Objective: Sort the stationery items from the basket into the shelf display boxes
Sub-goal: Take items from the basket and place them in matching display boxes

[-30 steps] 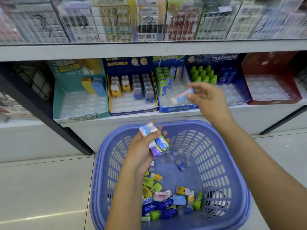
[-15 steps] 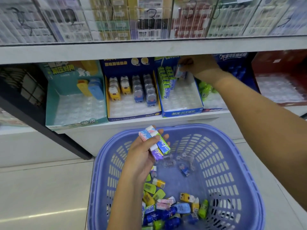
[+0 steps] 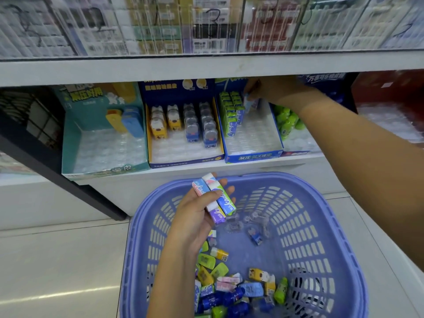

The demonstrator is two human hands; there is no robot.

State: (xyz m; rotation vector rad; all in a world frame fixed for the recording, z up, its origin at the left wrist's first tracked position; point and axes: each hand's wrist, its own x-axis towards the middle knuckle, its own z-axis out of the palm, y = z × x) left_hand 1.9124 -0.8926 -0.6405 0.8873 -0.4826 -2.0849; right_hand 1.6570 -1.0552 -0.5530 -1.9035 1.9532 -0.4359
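Note:
A purple plastic basket point(image 3: 321, 203) stands on the floor below the shelf, with several small stationery items point(image 3: 231, 288) heaped at its near end. Over the basket, my left hand point(image 3: 195, 216) grips three boxed erasers point(image 3: 215, 199) in pink, purple and blue-green sleeves. My right hand point(image 3: 266, 90) reaches to the back of the blue eraser display box point(image 3: 254, 154) and pinches a light blue eraser point(image 3: 247, 103) beside the rows of green erasers point(image 3: 231, 111) standing there.
Left of the eraser box sit a box with yellow and blue bear-shaped items point(image 3: 183, 125) and a teal box point(image 3: 103, 138). Green round items point(image 3: 286, 120) fill a box on the right, then a red box point(image 3: 390, 111). A dark shelf post point(image 3: 57, 171) slants at left.
My right hand carried the light blue eraser from above the basket up into the back of the blue display box. My left hand kept its erasers almost still.

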